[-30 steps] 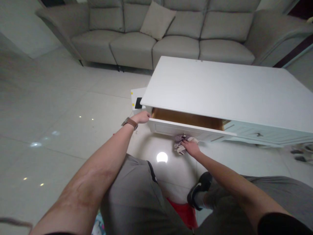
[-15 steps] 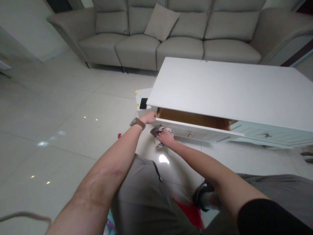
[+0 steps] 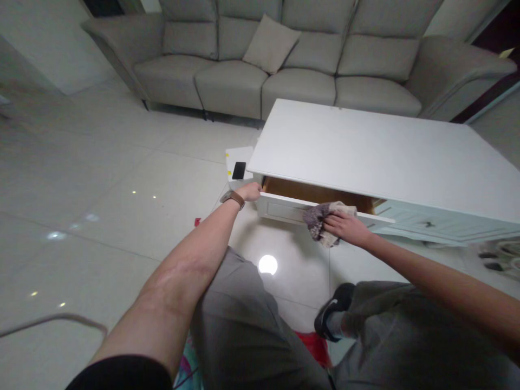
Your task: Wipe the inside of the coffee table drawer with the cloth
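Observation:
A white coffee table stands before me with its left drawer pulled partway out, showing a brown wooden inside. My left hand, with a watch on its wrist, is closed on the left end of the drawer front. In my right hand is a bunched purple-grey and cream cloth. The cloth lies against the middle of the drawer front and covers its knob. My right fingers press it from the front.
A grey sofa with a cushion runs behind the table. Left of the table, a black phone lies on a white box. A red thing lies on the floor by my shoe. A hose or cable lies at lower left.
My right hand has moved the cloth rightward along the drawer front, from near its left end to the middle. My left hand stays at the drawer's left end. The drawer looks slightly less far out.

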{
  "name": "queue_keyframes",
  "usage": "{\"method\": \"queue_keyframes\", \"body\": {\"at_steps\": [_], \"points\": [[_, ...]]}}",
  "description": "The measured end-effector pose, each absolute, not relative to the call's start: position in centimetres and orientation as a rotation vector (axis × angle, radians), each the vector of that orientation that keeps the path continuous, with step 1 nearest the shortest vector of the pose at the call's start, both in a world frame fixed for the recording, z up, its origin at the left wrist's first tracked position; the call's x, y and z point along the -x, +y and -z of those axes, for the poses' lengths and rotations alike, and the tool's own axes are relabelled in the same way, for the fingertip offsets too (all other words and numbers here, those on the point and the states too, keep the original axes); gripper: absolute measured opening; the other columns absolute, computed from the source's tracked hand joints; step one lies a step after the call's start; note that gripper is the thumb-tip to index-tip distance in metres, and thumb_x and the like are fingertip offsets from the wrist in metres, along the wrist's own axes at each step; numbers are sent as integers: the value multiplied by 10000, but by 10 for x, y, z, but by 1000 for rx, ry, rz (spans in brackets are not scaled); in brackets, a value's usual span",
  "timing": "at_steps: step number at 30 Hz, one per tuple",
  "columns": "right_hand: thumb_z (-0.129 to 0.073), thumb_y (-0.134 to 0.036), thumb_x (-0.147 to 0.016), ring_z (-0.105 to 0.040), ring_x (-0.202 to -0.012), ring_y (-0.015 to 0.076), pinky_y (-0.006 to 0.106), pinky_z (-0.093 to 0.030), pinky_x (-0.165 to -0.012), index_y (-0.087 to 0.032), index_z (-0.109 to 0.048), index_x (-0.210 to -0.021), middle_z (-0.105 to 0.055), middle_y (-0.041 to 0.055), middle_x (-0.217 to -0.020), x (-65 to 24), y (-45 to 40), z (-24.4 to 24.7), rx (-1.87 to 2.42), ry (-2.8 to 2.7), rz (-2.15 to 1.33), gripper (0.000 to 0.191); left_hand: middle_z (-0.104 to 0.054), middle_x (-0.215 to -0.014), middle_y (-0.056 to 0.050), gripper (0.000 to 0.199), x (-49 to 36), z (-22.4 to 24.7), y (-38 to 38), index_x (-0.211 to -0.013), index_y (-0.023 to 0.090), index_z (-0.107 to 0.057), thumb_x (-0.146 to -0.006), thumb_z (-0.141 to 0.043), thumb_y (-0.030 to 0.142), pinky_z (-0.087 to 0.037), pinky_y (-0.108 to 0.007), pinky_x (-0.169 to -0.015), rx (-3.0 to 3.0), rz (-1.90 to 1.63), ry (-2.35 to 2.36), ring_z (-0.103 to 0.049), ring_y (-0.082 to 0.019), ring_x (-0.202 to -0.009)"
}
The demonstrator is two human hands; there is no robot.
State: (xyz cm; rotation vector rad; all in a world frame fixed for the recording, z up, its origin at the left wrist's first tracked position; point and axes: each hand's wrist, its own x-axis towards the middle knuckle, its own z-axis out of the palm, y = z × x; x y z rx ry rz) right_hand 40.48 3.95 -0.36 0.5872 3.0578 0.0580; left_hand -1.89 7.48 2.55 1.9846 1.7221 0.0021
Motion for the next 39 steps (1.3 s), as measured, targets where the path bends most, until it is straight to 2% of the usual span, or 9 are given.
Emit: {"method": "queue_keyframes", "body": {"at_steps": [5, 9, 11, 17, 22, 25, 28, 33, 39], "points": [[-431, -159, -992, -660, -1146, 256, 433, -451, -1107, -272, -741, -1170, -726, 62, -1234, -522, 53, 1, -548, 3186, 122, 375, -769, -1140, -118, 365, 18, -27, 74, -1054, 131, -766, -775, -534, 95, -506, -222, -867, -1982, 9, 1712, -692, -198, -1013], [-430, -205, -988, -655, -1183, 258, 422, -485, -1086, -307, -724, -1259, -708, 34, -1287, -559, 53, -1, -689, 3208, 203, 412, -762, -1159, -127, 349, 18, -29, 72, -1056, 131, -764, -788, -542, 109, -507, -230, -861, -1968, 7, 1726, -694, -211, -1023], [-440, -198, -969, -625, -1238, 276, 459, -484, -1097, -303, -710, -1290, -682, 44, -1329, -556, 50, 1, -790, 3185, 131, 432, -763, -1153, -129, 349, 18, -30, 72, -1054, 130, -763, -790, -536, 106, -508, -232, -853, -1965, 10, 1731, -696, -212, -1020], [-508, -162, -909, -515, -1363, 319, 504, -458, -1115, -195, -623, -1395, -545, 167, -1478, -526, 42, 10, -1041, 3128, -82, 501, -760, -1166, -113, 394, 20, -28, 71, -1077, 140, -755, -773, -511, 80, -497, -226, -879, -1977, 4, 1722, -689, -196, -1042], [-586, -165, -803, -459, -1408, 343, 532, -435, -1122, -182, -564, -1439, -515, 171, -1505, -500, 46, 11, -1150, 3133, -80, 637, -752, -1193, -98, 432, 22, -26, 71, -1084, 157, -750, -737, -509, 68, -496, -230, -904, -1975, -18, 1700, -675, -203, -1080], [-602, -163, -740, -528, -1336, 341, 519, -464, -1077, -179, -542, -1455, -556, 161, -1471, -476, 48, 14, -1295, 3131, -68, 718, -760, -1159, -94, 416, 24, -26, 71, -1069, 155, -753, -724, -530, 89, -509, -236, -882, -1935, -32, 1703, -680, -215, -1054], [-611, -180, -725, -573, -1268, 343, 508, -476, -1036, -170, -565, -1422, -601, 161, -1417, -447, 44, 22, -1476, 3143, -114, 699, -768, -1120, -81, 384, 25, -25, 71, -1043, 164, -758, -720, -556, 119, -515, -240, -882, -1883, -80, 1694, -682, -218, -1032], [-618, -204, -745, -559, -1269, 344, 500, -419, -1062, -148, -594, -1364, -610, 171, -1397, -410, 32, 33, -1651, 3162, -233, 622, -764, -1118, -68, 395, 28, -19, 69, -1052, 174, -752, -705, -568, 126, -519, -235, -856, -1779, -186, 1683, -669, -206, -1028], [-617, -203, -730, -554, -1282, 325, 466, -418, -1035, -177, -570, -1408, -597, 145, -1432, -425, 42, 29, -1450, 3145, -190, 680, -755, -1083, -80, 418, 29, -17, 66, -1087, 184, -744, -703, -579, 162, -535, -256, -769, -1664, -230, 1698, -658, -210, -969]]}}
